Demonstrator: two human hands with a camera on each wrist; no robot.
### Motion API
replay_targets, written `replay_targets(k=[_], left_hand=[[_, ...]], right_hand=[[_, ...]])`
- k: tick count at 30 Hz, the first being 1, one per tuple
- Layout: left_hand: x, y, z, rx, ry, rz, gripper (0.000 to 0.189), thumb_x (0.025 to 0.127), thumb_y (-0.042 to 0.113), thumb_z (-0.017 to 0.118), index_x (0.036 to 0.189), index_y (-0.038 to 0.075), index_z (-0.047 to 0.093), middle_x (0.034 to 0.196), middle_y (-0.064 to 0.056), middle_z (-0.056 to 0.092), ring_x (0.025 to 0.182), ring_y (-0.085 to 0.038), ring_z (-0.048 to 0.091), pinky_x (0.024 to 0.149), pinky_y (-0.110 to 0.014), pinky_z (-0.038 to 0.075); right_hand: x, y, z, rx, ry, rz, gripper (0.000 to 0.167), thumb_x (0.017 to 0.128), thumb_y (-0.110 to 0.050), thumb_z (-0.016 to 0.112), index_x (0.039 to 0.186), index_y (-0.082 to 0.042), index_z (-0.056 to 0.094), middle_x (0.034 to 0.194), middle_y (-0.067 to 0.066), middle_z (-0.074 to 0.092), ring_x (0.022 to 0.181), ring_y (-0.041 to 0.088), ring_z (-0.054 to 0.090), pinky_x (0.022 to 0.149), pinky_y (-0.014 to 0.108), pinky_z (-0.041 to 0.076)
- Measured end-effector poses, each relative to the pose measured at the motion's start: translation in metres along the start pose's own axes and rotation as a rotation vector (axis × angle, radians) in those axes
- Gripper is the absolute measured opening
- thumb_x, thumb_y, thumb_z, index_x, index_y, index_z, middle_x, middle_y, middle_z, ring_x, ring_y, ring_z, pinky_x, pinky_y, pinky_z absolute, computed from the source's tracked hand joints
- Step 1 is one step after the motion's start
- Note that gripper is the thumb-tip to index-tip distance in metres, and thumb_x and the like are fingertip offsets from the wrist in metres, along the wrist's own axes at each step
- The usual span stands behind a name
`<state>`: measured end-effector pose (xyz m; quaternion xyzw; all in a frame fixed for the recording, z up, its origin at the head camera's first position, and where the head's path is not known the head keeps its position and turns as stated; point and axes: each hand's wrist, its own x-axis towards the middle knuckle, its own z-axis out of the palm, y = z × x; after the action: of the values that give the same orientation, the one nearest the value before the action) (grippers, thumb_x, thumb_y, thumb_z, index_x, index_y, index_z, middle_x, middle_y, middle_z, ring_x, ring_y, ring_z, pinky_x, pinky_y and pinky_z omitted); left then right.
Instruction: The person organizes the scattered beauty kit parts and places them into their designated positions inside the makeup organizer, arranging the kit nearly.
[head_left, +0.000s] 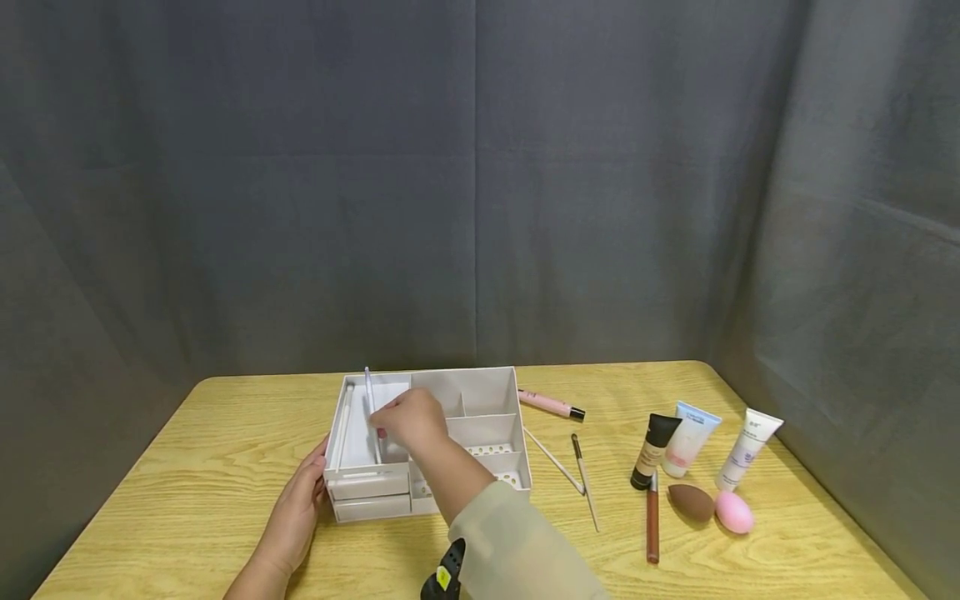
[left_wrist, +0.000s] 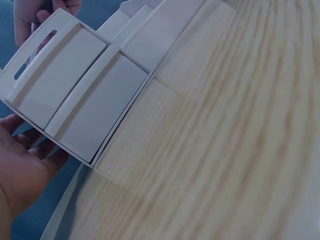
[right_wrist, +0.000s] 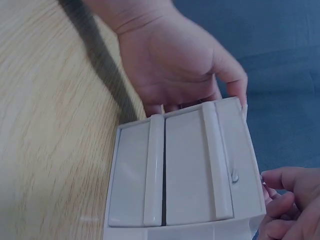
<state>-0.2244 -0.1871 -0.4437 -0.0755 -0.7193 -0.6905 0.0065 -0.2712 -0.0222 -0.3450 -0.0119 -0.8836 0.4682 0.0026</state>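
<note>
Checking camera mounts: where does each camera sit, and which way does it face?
Head: on the head, facing forward and down at the organizer, table and grey curtain; left hand, right hand and a sleeve show.
Left wrist: on that wrist, aimed at the drawers and table; left hand lower left, right hand upper left.
Right wrist: on that wrist, aimed at drawers and table; left hand top, right hand lower right.
Both wrist views share the drawers and both hands.

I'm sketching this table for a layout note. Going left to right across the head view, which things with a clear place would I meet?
Left hand, white organizer, pink tube, black-and-beige tube, brown sponge, pink sponge.
</note>
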Motion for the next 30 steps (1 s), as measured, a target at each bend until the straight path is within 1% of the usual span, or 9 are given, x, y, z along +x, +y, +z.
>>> replay_targets(k=[2,4,9,10,15,17,19,20,30], left_hand=[[0.000,-0.001,0.000,-0.003,0.002,0.000,0.058,0.108,0.033,0.018,0.155,-0.001,0.017,0.152,0.003,0.036,0.109,0.023,0.042,0.093,-0.003,0.036],[0.001,-0.001,0.000,-0.003,0.002,0.000,0.058,0.108,0.033,0.018,0.155,0.000,0.017,0.151,0.004,0.035,0.109,0.022,0.042,0.093,-0.003,0.036],[0.000,0.000,0.000,0.006,-0.004,0.004,0.058,0.108,0.033,0.016,0.155,-0.001,0.015,0.159,-0.024,0.019,0.108,0.024,0.041,0.092,-0.002,0.035],[0.000,0.001,0.000,0.007,-0.006,0.004,0.058,0.108,0.033,0.015,0.156,-0.001,0.015,0.159,-0.025,0.018,0.108,0.024,0.040,0.092,-0.002,0.035],[-0.001,0.001,0.001,0.016,-0.009,0.010,0.060,0.108,0.036,0.016,0.155,-0.001,0.016,0.159,-0.019,0.021,0.109,0.025,0.040,0.092,-0.002,0.035],[-0.001,0.002,0.001,0.018,-0.005,0.004,0.060,0.108,0.037,0.017,0.156,0.001,0.017,0.157,-0.008,0.028,0.110,0.024,0.041,0.093,-0.002,0.035],[-0.001,0.002,0.001,0.014,-0.010,0.007,0.060,0.108,0.036,0.017,0.156,0.000,0.016,0.158,-0.009,0.028,0.109,0.024,0.041,0.092,-0.002,0.035],[-0.001,0.001,0.001,0.012,-0.010,0.009,0.059,0.108,0.036,0.017,0.155,0.000,0.016,0.156,-0.004,0.032,0.109,0.024,0.041,0.092,-0.003,0.036],[-0.001,0.003,0.001,0.027,-0.002,-0.014,0.059,0.108,0.036,0.015,0.156,0.001,0.016,0.159,-0.022,0.020,0.107,0.025,0.041,0.091,-0.002,0.036]], right_hand=[[0.000,-0.001,0.000,-0.031,-0.001,-0.001,0.009,0.076,-0.014,0.074,0.070,-0.008,0.075,0.063,0.002,0.072,0.058,0.009,0.050,0.053,0.019,0.036],[0.000,-0.002,0.001,-0.060,0.005,0.008,0.009,0.075,-0.014,0.074,0.068,-0.009,0.074,0.062,0.001,0.071,0.059,0.010,0.051,0.053,0.020,0.037],[0.003,-0.004,0.002,-0.180,0.018,0.015,0.016,0.074,-0.016,0.074,0.060,-0.009,0.069,0.062,-0.001,0.066,0.059,0.013,0.050,0.051,0.022,0.037],[0.003,-0.005,0.003,-0.209,0.020,0.019,0.018,0.074,-0.017,0.074,0.059,-0.009,0.068,0.062,0.000,0.065,0.059,0.014,0.050,0.051,0.023,0.038],[0.004,-0.008,0.006,-0.346,0.027,0.048,0.021,0.075,-0.023,0.078,0.064,-0.008,0.068,0.071,0.003,0.066,0.061,0.017,0.052,0.050,0.028,0.041],[0.003,-0.009,0.008,-0.385,0.027,0.050,0.021,0.076,-0.025,0.078,0.069,-0.008,0.070,0.076,0.004,0.068,0.063,0.017,0.054,0.051,0.030,0.044],[0.003,-0.010,0.009,-0.417,0.030,0.048,0.021,0.078,-0.027,0.079,0.073,-0.008,0.072,0.079,0.004,0.069,0.065,0.017,0.055,0.052,0.031,0.046],[0.002,-0.010,0.010,-0.430,0.032,0.045,0.020,0.078,-0.027,0.078,0.074,-0.008,0.072,0.080,0.004,0.070,0.066,0.017,0.055,0.053,0.032,0.046],[-0.002,-0.011,0.011,-0.445,0.036,0.011,0.018,0.080,-0.029,0.077,0.069,-0.015,0.073,0.075,-0.001,0.071,0.066,0.015,0.058,0.052,0.030,0.044]])
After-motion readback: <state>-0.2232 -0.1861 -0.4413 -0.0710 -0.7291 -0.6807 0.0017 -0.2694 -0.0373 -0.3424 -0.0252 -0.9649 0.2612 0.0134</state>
